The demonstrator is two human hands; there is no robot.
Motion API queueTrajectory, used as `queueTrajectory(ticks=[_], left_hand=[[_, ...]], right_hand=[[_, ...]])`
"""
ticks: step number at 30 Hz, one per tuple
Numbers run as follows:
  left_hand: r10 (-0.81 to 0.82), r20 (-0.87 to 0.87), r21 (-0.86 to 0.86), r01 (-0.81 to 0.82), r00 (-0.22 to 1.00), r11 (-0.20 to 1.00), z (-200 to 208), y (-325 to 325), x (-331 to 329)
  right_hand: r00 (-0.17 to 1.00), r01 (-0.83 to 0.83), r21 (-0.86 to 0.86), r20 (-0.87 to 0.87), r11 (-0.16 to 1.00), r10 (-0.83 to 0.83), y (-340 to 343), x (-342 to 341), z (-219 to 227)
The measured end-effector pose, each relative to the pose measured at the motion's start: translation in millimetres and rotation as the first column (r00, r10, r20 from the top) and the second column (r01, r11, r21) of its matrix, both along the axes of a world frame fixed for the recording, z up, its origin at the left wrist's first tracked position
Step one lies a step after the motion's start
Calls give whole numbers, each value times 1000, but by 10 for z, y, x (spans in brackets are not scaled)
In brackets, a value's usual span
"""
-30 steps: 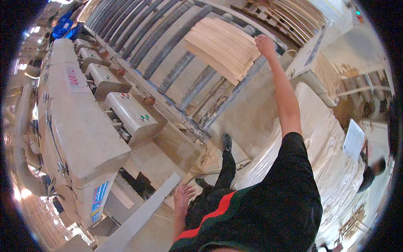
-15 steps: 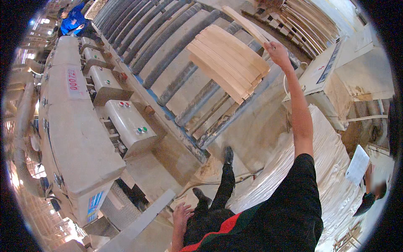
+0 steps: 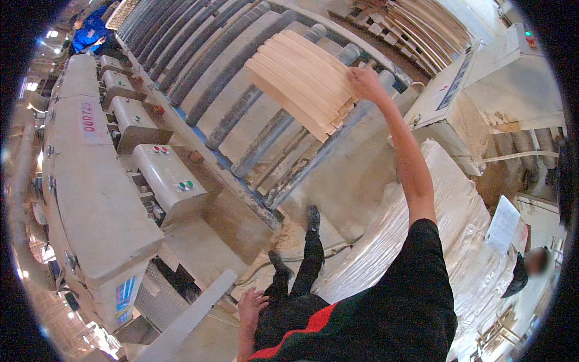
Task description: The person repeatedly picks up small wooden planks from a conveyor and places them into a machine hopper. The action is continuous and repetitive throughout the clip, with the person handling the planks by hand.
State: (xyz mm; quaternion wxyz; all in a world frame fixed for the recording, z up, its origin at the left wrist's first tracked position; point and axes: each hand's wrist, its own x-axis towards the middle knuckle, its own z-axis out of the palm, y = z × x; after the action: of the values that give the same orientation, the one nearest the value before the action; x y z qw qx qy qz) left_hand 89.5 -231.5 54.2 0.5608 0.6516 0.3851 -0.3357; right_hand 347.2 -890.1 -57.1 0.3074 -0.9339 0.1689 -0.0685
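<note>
A stack of pale wooden boards (image 3: pixel 301 75) lies across the dark rollers of a conveyor (image 3: pixel 250 102), ahead of me. With my arm stretched out, my right hand (image 3: pixel 364 82) is closed at the right end of the stack's far upper board, fingers bent over its edge. The fingertips are partly hidden against the wood. Low in the view, my left hand (image 3: pixel 251 304) hangs by my leg, fingers loosely apart and holding nothing.
Left of the rollers stands a long beige machine (image 3: pixel 102 199) with button boxes (image 3: pixel 172 175). A film-wrapped stack (image 3: pixel 386 241) is at my right, below a beige cabinet (image 3: pixel 446 120). More boards (image 3: pixel 428 30) lie far right. One person in blue (image 3: pixel 90 33) is far left, another person (image 3: pixel 518 274) right.
The board in my right hand has come down from an angle beyond the stack to lie along it. My right hand moved left and slightly down. My left hand stays low by my leg.
</note>
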Motion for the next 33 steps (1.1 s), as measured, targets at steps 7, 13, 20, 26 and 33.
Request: queueTrajectory(ticks=[7, 13, 20, 26, 33], left_hand=[[-25, 34, -3, 25, 999, 1000, 99, -66, 25], [-24, 34, 9, 24, 999, 1000, 141, -28, 33], [-7, 1, 26, 7, 1000, 1000, 57, -29, 58], [0, -28, 60, 2, 1000, 998, 15, 13, 66], [9, -5, 50, -8, 1000, 999, 58, 13, 55]], right_hand=[[973, -70, -241, -230, 968, 13, 594, -189, 540], [976, -219, -172, -48, 961, 214, 395, -419, 380], [978, -209, -211, -18, 955, 210, 457, -326, 484], [978, -204, -185, -7, 961, 207, 429, -203, 557], [967, -231, -241, -162, 943, 196, 533, -80, 559]])
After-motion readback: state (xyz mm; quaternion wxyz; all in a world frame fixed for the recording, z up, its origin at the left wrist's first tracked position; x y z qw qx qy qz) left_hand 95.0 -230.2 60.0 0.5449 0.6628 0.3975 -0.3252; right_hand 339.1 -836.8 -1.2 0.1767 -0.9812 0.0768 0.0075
